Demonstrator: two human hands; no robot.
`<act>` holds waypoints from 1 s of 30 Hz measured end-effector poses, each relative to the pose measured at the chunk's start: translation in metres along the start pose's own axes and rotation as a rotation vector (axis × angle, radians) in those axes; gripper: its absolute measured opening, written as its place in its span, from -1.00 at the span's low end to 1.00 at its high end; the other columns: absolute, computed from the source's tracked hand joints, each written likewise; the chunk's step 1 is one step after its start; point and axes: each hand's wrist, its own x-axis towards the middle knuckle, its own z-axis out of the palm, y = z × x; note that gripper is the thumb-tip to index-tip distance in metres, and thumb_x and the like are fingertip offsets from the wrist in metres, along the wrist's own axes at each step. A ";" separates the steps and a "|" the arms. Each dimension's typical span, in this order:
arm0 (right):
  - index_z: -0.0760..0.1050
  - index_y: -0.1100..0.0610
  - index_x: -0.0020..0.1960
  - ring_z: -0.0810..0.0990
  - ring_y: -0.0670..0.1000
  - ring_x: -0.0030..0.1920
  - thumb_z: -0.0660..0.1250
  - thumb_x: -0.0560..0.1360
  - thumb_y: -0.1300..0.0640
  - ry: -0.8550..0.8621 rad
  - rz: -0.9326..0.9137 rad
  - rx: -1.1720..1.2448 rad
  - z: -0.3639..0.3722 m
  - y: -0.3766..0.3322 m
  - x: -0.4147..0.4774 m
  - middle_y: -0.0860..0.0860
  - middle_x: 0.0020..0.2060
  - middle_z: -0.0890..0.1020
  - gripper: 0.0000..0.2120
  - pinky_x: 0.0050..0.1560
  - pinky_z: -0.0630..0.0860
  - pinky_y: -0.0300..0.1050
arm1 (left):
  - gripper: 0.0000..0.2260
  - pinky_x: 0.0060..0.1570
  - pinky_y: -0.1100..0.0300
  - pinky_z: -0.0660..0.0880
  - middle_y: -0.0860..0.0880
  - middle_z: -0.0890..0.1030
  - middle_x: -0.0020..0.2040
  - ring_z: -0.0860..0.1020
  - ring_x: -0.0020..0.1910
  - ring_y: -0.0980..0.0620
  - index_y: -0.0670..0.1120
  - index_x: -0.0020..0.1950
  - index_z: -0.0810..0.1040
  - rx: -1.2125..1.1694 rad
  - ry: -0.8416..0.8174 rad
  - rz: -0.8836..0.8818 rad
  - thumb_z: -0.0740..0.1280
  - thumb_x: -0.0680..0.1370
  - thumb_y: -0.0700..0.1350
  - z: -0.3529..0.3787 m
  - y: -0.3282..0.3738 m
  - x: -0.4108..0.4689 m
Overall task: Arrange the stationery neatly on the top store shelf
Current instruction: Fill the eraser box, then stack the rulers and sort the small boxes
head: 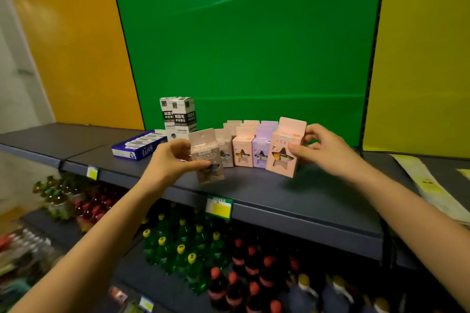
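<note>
head view, top shelf: dark grey board running from left to right; bare surface in front of the goods; green back panel behind, orange panel to the left, yellow panel to the right.
head view, left hand: fingers and thumb closed round a grey-brown box with a star-shaped window; box tilted, its lower end near the shelf front; whether it touches the board cannot be told; image blurred here.
head view, right hand: thumb on the front face and fingers on the right side of a pink box with a star window; grip closed on it; box leaning slightly, its base at shelf level.
head view, row between the hands: a second grey-brown box, a smaller pink box and a purple box, upright, side by side, touching or nearly so; further pink and purple boxes stand just behind them.
head view, left of the row: two tall black-and-white boxes upright, close against the green panel; a blue open tray lying flat just beside them, white items inside, print unreadable.
head view, shelf edge: yellow price label on the front lip below the left hand; another further left.
head view, far right of shelf: pale printed paper strip lying flat, well apart from the boxes.
head view, lower shelf: green bottles with yellow caps; dark bottles with red caps to their right; left side blurred.
</note>
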 end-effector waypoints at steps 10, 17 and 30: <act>0.33 0.16 0.24 0.60 0.06 0.01 0.38 0.44 0.11 -0.048 0.024 -0.161 0.072 -0.017 0.023 0.04 0.07 0.52 -0.58 0.08 0.56 0.00 | -0.69 -0.25 0.43 0.51 -0.03 0.67 -0.11 0.59 -0.19 0.06 -0.14 -0.01 0.60 -0.009 -0.128 0.040 0.53 0.30 -0.15 -0.011 -0.044 0.039; 0.31 0.14 0.21 0.57 0.02 0.03 0.37 0.45 0.11 -0.059 0.050 -0.199 0.097 -0.002 0.050 0.02 0.04 0.51 -0.60 0.01 0.54 -0.16 | -0.76 -0.36 0.53 0.42 0.05 0.59 -0.25 0.52 -0.40 0.38 -0.04 -0.15 0.52 -0.067 -0.276 0.079 0.51 0.32 -0.26 0.005 -0.064 0.080; 0.34 0.03 0.07 0.58 -0.13 -0.15 0.47 0.36 0.19 0.213 0.043 -0.171 0.131 0.007 0.063 -0.12 -0.16 0.54 -0.60 -0.08 0.54 -0.24 | -0.66 -0.26 0.50 0.47 0.08 0.53 -0.20 0.54 -0.30 0.23 -0.01 -0.07 0.45 -0.109 -0.308 0.208 0.53 0.30 -0.20 0.007 -0.099 0.115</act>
